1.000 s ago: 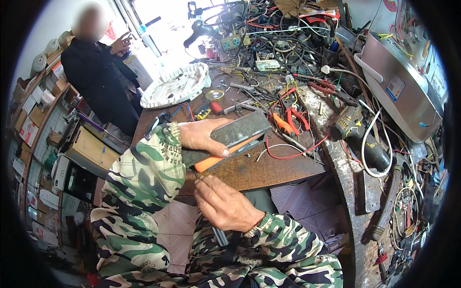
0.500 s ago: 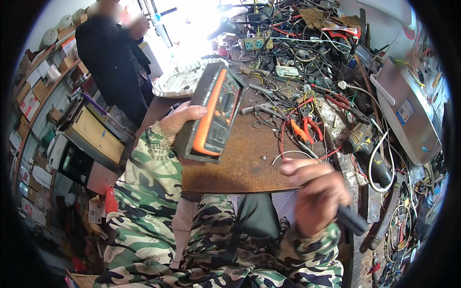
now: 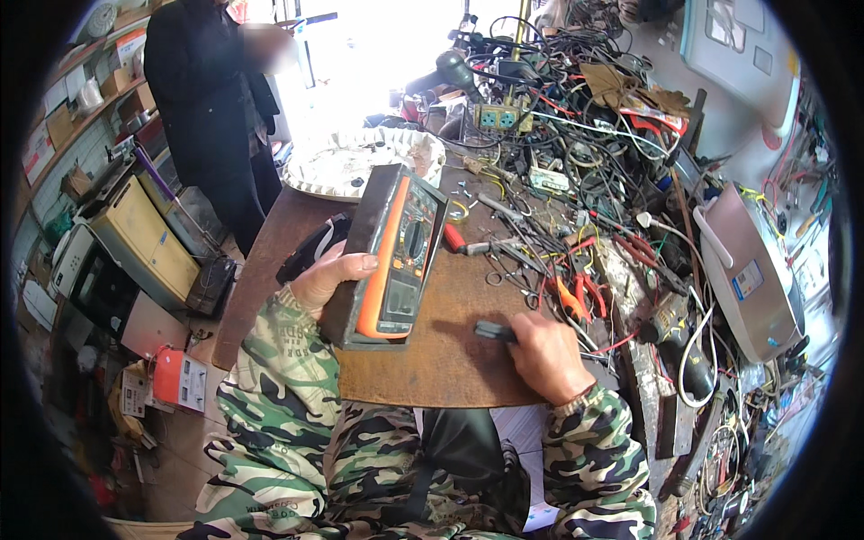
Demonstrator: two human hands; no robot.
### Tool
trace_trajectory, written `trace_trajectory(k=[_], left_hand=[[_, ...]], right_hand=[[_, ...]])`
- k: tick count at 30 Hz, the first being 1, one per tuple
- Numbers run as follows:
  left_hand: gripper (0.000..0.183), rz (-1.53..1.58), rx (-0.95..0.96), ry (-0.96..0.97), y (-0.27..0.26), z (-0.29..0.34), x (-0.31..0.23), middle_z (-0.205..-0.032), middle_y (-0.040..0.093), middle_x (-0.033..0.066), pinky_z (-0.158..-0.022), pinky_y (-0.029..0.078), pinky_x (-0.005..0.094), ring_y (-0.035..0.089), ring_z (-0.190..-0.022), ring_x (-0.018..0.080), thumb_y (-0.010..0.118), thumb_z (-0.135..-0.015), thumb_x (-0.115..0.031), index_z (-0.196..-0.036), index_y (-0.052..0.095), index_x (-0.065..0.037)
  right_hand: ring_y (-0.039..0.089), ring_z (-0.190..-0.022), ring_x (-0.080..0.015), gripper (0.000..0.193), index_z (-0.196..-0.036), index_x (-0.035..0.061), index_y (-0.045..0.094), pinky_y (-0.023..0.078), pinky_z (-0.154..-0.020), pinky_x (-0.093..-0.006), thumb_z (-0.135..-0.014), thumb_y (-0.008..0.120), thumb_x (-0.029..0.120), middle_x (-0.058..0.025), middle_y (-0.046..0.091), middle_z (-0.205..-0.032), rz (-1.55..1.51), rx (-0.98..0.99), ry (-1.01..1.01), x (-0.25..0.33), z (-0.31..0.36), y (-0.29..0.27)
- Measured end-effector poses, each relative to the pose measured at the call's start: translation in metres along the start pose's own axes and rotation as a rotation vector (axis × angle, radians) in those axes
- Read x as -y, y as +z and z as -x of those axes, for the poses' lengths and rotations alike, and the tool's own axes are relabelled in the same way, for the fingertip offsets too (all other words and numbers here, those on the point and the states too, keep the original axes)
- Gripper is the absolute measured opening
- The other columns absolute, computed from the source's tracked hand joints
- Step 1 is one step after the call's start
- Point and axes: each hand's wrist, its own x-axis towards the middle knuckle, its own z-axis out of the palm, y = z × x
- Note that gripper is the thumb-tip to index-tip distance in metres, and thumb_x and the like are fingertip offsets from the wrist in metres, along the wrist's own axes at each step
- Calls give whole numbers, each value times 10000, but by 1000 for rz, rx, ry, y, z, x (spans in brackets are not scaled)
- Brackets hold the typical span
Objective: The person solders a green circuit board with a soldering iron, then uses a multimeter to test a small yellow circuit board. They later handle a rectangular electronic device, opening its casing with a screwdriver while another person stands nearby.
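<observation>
My left hand [image 3: 333, 281] grips an orange and dark multimeter [image 3: 405, 256] set in a black box-like case. The meter is raised and tilted over the wooden table [image 3: 441, 364], its dial and sockets turned to the right. My right hand [image 3: 546, 355] is closed, low over the table's front right. A short black object [image 3: 493, 331] sticks out from its fingers to the left; the rest is hidden in the hand. Just beyond that hand lie orange- and red-handled pliers [image 3: 580, 297]. Behind the meter rests a red-handled tool [image 3: 455, 238].
A white round plastic tub part [image 3: 315, 166] sits at the table's far left. Tangled cables [image 3: 576, 153] and tools heap the back and right side. A yellow-black power drill [image 3: 679, 337] lies on the right. Across the table a person in dark clothes [image 3: 202, 108] stands.
My right hand has swung forward from near my lap to over the table, with the black object. The multimeter sits slightly lower in the picture, still in my left hand. The view has shifted.
</observation>
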Motion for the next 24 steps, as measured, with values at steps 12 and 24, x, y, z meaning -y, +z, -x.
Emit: trace_trajectory(k=[12,24], left_hand=[[461,82,-103,-25,-9,-6,20,-1169,713,52,-927,551,298,678,-1034,128,729,-963,-316,-1309,627,-31],[470,194,-72,-41,-5,-5,30,-1216,715,102,-953,582,362,712,-1046,186,627,-1035,-376,-1347,608,-25]], right_hand=[[701,-917,-450,181,-963,32,673,548,-793,-546,-887,718,190,-238,727,-928,27,-37,235,-46,-171,31],[578,-683,-188,138,-950,-9,679,446,-630,-312,-936,707,125,-85,608,-803,-418,-806,-48,9,-134,-47]])
